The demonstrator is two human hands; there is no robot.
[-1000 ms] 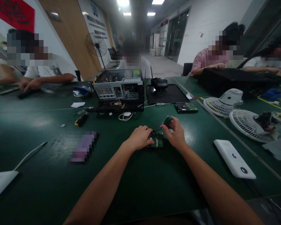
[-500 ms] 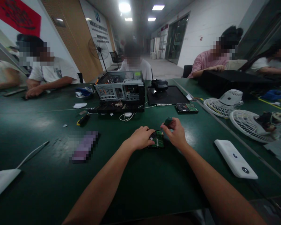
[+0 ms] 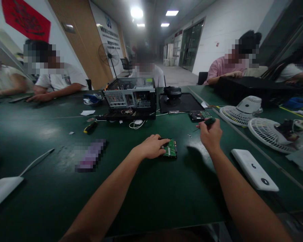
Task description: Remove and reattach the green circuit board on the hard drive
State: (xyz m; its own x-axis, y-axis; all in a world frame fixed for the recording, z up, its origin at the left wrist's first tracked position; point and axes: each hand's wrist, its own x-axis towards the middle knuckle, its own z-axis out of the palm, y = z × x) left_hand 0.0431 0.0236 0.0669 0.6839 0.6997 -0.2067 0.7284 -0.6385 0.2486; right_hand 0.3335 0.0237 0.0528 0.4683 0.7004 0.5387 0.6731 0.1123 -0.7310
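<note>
A hard drive (image 3: 171, 150) with a green circuit board facing up lies on the green table (image 3: 151, 188). My left hand (image 3: 153, 147) grips it from the left side, fingers across its top and the thumb near its lower edge, covering part of the board. To the right, my right hand (image 3: 211, 135) is raised above the table, closed around the dark green handle of a screwdriver (image 3: 209, 122). Its thin shaft points left, apart from the drive. Below the shaft's tip sit a few tiny screw-like bits (image 3: 189, 135). Behind that hand lies a second hard drive (image 3: 198, 116).
An opened computer case (image 3: 130, 97) stands at the back, beside a black panel (image 3: 179, 105). White fan parts (image 3: 239, 111) and a white power bank (image 3: 255, 169) are on the right. Leftward lie a yellow-black screwdriver (image 3: 90, 127) and a purple phone-like object (image 3: 93, 154). Several people sit around the table.
My right hand has moved right and slightly up, carrying the screwdriver off the drive. My left hand stays on the drive, with its fingers shifted slightly.
</note>
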